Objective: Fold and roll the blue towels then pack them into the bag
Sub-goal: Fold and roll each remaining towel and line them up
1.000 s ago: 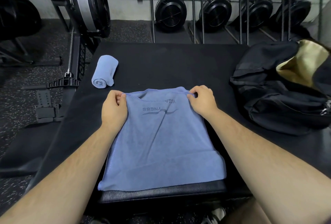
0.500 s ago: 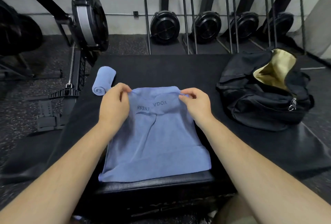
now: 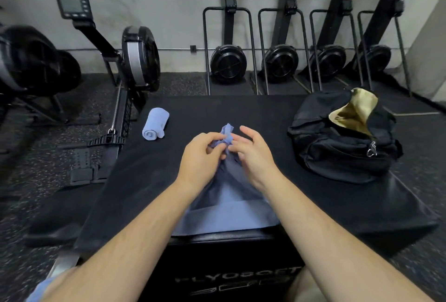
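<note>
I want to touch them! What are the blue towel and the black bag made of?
The blue towel in the hands looks like soft, matte cloth, maybe microfibre: it bunches and drapes in folds. The rolled towel looks the same. The black bag seems to be woven fabric, perhaps nylon, with a faint sheen and slouchy creases; its lining is a shinier golden cloth, and the zip pull looks like metal.

Your forearms (image 3: 135, 236) are bare right down to both hands (image 3: 200, 157), with no sleeves, watch or rings showing on you.
</note>
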`<move>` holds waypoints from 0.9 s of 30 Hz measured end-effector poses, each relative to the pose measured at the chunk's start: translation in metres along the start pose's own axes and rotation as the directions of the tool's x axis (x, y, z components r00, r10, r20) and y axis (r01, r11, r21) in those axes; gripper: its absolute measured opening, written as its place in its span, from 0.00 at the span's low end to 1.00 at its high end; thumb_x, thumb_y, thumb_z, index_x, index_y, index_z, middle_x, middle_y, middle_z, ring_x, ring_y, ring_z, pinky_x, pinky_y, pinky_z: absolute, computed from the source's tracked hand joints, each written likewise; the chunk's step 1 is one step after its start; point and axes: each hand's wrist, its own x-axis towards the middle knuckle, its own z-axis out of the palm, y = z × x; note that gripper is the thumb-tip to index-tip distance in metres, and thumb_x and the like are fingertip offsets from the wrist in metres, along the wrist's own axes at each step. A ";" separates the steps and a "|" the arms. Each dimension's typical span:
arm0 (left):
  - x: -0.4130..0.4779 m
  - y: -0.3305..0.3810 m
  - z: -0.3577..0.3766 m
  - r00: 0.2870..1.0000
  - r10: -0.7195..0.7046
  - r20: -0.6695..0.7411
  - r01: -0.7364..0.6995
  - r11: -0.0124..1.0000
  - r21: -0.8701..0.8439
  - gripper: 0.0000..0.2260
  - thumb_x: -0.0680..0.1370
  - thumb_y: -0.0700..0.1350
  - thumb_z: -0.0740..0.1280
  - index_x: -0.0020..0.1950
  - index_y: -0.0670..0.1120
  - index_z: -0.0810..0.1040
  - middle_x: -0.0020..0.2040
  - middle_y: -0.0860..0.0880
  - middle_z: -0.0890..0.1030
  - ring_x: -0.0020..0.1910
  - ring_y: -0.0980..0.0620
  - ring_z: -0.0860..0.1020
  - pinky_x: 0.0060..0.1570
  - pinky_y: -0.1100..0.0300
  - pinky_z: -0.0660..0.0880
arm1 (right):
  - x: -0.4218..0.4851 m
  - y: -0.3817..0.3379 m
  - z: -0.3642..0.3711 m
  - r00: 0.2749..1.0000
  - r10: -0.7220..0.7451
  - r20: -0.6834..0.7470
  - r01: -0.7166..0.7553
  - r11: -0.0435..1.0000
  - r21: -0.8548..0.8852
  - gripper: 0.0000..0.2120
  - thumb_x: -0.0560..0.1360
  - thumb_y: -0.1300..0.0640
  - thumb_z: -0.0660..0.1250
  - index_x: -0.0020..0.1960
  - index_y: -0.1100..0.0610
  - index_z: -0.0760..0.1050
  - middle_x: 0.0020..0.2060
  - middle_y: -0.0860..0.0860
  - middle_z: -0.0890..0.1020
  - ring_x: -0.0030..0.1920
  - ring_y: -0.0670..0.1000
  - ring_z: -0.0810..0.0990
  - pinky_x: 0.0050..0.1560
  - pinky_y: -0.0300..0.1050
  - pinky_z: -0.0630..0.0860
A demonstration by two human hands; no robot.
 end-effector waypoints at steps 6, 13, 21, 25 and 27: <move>-0.009 0.005 -0.006 1.000 -0.006 0.010 0.006 0.999 -0.032 0.07 0.79 0.42 0.69 0.51 0.53 0.83 0.48 0.54 0.84 0.42 0.54 0.85 0.52 0.50 0.81 | -0.019 -0.018 0.010 0.994 0.005 0.111 -0.028 0.978 0.209 0.14 0.80 0.73 0.60 0.42 0.60 0.78 0.34 0.55 0.84 0.35 0.52 0.86 0.39 0.42 0.83; -0.012 0.012 -0.013 1.000 -0.003 -0.002 0.003 0.999 -0.043 0.08 0.81 0.40 0.67 0.52 0.51 0.84 0.45 0.54 0.85 0.42 0.59 0.84 0.46 0.66 0.77 | -0.016 -0.021 0.014 0.988 0.009 0.157 -0.035 0.987 0.158 0.15 0.77 0.69 0.68 0.60 0.74 0.71 0.50 0.67 0.83 0.50 0.61 0.84 0.57 0.53 0.81; -0.012 0.012 -0.016 0.998 -0.042 -0.042 0.038 0.994 -0.100 0.06 0.80 0.40 0.68 0.49 0.50 0.83 0.41 0.53 0.85 0.41 0.55 0.86 0.50 0.58 0.80 | -0.010 -0.030 0.002 0.920 -0.340 -0.195 0.238 0.879 -0.413 0.11 0.75 0.63 0.70 0.55 0.52 0.79 0.46 0.47 0.83 0.46 0.41 0.83 0.46 0.33 0.76; -0.010 0.020 -0.016 0.998 -0.013 -0.056 0.008 0.996 -0.091 0.07 0.81 0.40 0.68 0.50 0.50 0.84 0.43 0.53 0.85 0.39 0.56 0.85 0.48 0.62 0.79 | -0.012 -0.026 0.001 0.928 -0.371 0.031 0.332 0.788 -0.519 0.13 0.75 0.65 0.71 0.58 0.56 0.78 0.44 0.45 0.83 0.39 0.38 0.80 0.43 0.32 0.75; -0.009 0.021 -0.015 0.998 0.008 -0.061 -0.012 0.997 -0.074 0.08 0.81 0.40 0.67 0.50 0.51 0.84 0.45 0.53 0.85 0.39 0.57 0.85 0.48 0.63 0.79 | -0.016 -0.023 0.005 0.927 -0.367 0.084 0.357 0.786 -0.505 0.09 0.76 0.66 0.71 0.55 0.58 0.80 0.44 0.46 0.85 0.41 0.38 0.82 0.44 0.32 0.76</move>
